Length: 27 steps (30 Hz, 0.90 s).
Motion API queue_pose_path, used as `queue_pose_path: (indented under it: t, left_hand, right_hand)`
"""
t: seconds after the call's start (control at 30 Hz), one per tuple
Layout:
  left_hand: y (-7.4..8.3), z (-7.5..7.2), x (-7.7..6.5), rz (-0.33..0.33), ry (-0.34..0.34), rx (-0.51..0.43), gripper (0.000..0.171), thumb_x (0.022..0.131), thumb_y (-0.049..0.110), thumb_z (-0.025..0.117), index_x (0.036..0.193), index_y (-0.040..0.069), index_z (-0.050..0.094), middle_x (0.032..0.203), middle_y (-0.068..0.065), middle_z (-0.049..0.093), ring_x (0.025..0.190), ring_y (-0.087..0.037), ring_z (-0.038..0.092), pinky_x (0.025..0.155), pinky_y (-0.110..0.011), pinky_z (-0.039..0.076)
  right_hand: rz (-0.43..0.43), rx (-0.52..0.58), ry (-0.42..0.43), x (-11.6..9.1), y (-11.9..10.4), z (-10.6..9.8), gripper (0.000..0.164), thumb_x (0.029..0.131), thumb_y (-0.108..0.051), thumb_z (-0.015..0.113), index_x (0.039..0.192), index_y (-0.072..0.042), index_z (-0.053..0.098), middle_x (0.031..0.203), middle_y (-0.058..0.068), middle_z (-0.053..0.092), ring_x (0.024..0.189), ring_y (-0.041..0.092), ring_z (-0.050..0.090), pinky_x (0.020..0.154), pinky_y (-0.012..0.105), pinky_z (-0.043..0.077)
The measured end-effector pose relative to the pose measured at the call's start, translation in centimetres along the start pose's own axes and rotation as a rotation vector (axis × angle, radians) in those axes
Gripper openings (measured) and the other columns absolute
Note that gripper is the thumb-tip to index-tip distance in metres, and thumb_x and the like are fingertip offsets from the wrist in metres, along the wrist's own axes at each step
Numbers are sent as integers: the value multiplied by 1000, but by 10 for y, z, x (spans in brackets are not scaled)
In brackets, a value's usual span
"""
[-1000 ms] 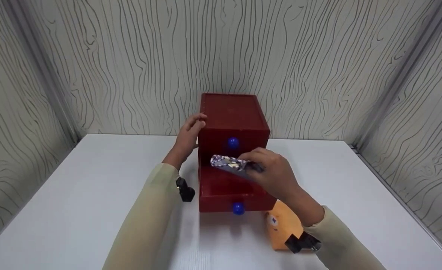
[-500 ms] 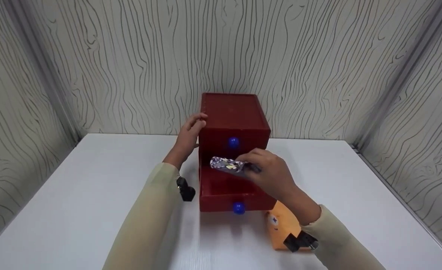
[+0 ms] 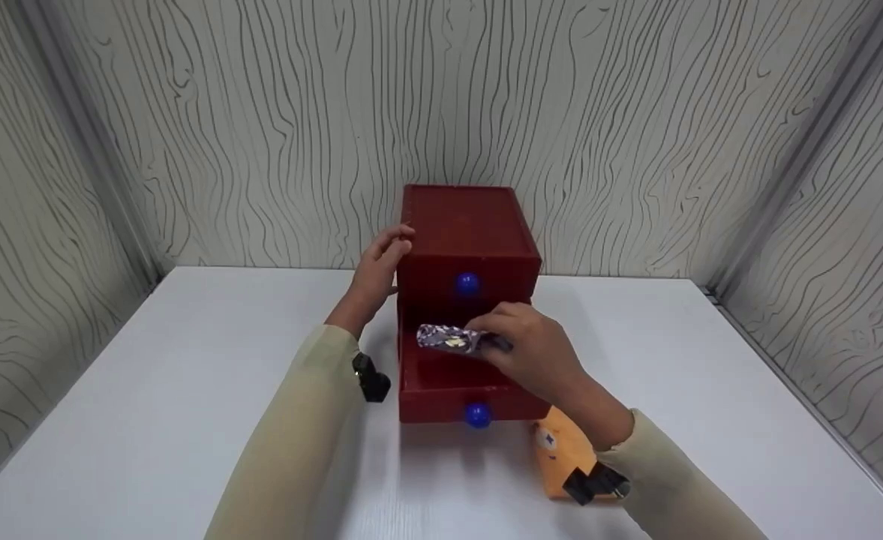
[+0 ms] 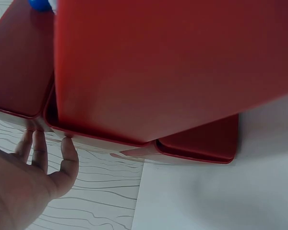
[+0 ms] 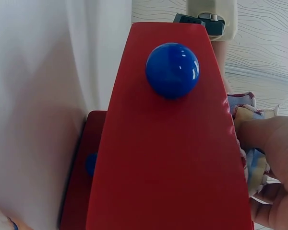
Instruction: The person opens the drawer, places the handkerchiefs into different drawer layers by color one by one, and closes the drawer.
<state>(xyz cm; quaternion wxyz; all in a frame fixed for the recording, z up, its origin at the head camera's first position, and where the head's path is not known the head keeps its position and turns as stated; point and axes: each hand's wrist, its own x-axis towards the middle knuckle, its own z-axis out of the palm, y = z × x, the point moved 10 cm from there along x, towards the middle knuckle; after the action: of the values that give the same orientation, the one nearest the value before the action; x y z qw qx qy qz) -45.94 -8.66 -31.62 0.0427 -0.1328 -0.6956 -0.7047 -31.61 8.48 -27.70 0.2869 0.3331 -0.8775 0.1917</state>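
A dark red drawer cabinet (image 3: 464, 219) with blue ball knobs stands at the table's back, its middle drawer (image 3: 441, 406) pulled out. My left hand (image 3: 376, 274) rests against the cabinet's left side; in the left wrist view, fingertips (image 4: 68, 142) touch its edge. Over the open drawer, my right hand (image 3: 527, 346) pinches a folded piece of patterned cloth (image 3: 449, 340). Seen from the right wrist, this cloth (image 5: 255, 167) has blue, yellow and cream patches and lies behind the drawer's side wall. Its far end and the drawer's inner floor are partly hidden.
An orange item (image 3: 563, 457) with a printed eye lies on the white table (image 3: 208, 390), partly under my right forearm. A lower drawer with a blue knob (image 5: 90, 164) sits below the pulled-out one. Wood-grain panels (image 3: 456, 97) enclose the back and sides.
My right hand has sunk slightly and shifted left, bringing the cloth lower into the open drawer and flatter. The left hand has stayed on the cabinet's side.
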Motion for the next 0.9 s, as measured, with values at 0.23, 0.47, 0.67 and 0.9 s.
queue_pose_path:
  t: [0.23,0.47,0.67,0.9]
  left_hand:
    - [-1,0,0,7,-5,-5,31,101,31,45,129,19,52,151,2,36,140,-21,33,100,-66,36]
    - [0,0,0,7,-2,-15,30,101,31,45,128,19,52,151,2,37,138,-22,36,98,-66,38]
    - [0,0,0,8,-5,5,31,101,32,44,129,20,52,150,2,36,139,-22,36,99,-64,39]
    - [0,-1,0,9,1,11,31,101,32,45,128,21,53,149,2,37,137,-23,38,99,-64,39]
  right_hand:
    - [-11,-16,-27,1,0,7,17,80,-12,75,94,-21,74,83,-6,67,77,8,53,68,25,52]
    - [8,-25,-63,1,3,15,18,80,-11,75,94,-21,74,84,-7,67,78,8,54,69,27,53]
    - [29,-23,-112,1,4,21,18,80,-11,74,95,-22,74,84,-8,67,78,8,54,68,26,52]
    - [59,-11,-156,2,6,28,18,79,-13,75,95,-22,74,85,-9,69,80,10,57,71,28,53]
